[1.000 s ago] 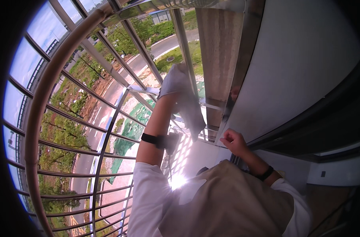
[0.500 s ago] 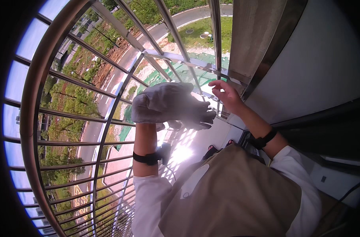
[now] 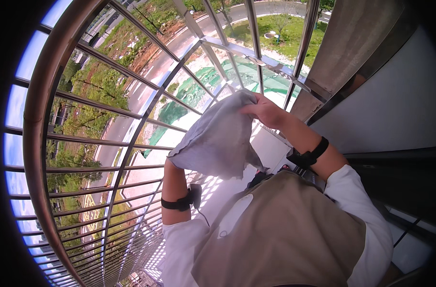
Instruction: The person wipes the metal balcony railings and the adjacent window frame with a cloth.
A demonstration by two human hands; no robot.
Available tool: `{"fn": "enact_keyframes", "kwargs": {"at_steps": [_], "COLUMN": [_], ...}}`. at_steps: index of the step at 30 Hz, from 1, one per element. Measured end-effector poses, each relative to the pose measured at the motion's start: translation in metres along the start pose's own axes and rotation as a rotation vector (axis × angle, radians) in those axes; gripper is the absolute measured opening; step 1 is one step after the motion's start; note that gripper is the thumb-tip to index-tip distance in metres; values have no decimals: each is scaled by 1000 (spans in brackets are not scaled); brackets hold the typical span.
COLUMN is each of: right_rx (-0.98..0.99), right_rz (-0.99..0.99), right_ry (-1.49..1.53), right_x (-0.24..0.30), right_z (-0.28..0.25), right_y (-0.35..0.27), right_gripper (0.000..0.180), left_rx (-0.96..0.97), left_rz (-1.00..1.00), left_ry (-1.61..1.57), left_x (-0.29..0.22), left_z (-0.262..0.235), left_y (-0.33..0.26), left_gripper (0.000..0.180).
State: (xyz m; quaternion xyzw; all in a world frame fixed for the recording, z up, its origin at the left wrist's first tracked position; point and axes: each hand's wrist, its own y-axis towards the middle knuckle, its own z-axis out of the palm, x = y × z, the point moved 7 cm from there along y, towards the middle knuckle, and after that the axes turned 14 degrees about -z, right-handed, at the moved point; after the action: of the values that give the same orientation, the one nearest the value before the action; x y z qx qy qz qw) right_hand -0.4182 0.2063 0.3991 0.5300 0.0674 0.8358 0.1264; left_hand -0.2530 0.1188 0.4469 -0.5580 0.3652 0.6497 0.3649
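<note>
A grey cloth hangs spread in front of my chest, just inside the metal balcony railing. My right hand pinches its top edge, fingers closed on the fabric. My left forearm, with a black wrist strap, rises under the cloth's lower left corner. The left hand itself is covered by the fabric, which lifts at that corner as if held there. The cloth sags between the two hands.
Curved railing bars run along the left and top, with a road, grass and green netting far below. A grey wall and a dark door frame stand close on the right. The pale balcony floor shows below the cloth.
The cloth came down from up by the railing to in front of my chest and now hangs spread. My right hand left the wall side and took hold of its top edge.
</note>
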Motion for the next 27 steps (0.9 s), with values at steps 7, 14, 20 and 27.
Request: {"fn": "enact_keyframes", "kwargs": {"at_steps": [7, 14, 20, 27], "right_rx": [-206, -231, -258, -171], "right_rz": [13, 32, -115, -101], "right_ry": [237, 463, 253, 392], "right_x": [15, 29, 47, 14], "right_z": [10, 7, 26, -28], "right_y": [-16, -37, -50, -59], "right_gripper": [48, 56, 59, 49], "left_rx": [1, -79, -197, -90], "left_rz": [17, 56, 162, 95], "left_ry": [94, 469, 959, 1241], "left_x": [-9, -8, 0, -9], "left_z": [28, 64, 93, 105], "left_y": [-13, 19, 46, 54], "left_gripper": [37, 40, 43, 47]}}
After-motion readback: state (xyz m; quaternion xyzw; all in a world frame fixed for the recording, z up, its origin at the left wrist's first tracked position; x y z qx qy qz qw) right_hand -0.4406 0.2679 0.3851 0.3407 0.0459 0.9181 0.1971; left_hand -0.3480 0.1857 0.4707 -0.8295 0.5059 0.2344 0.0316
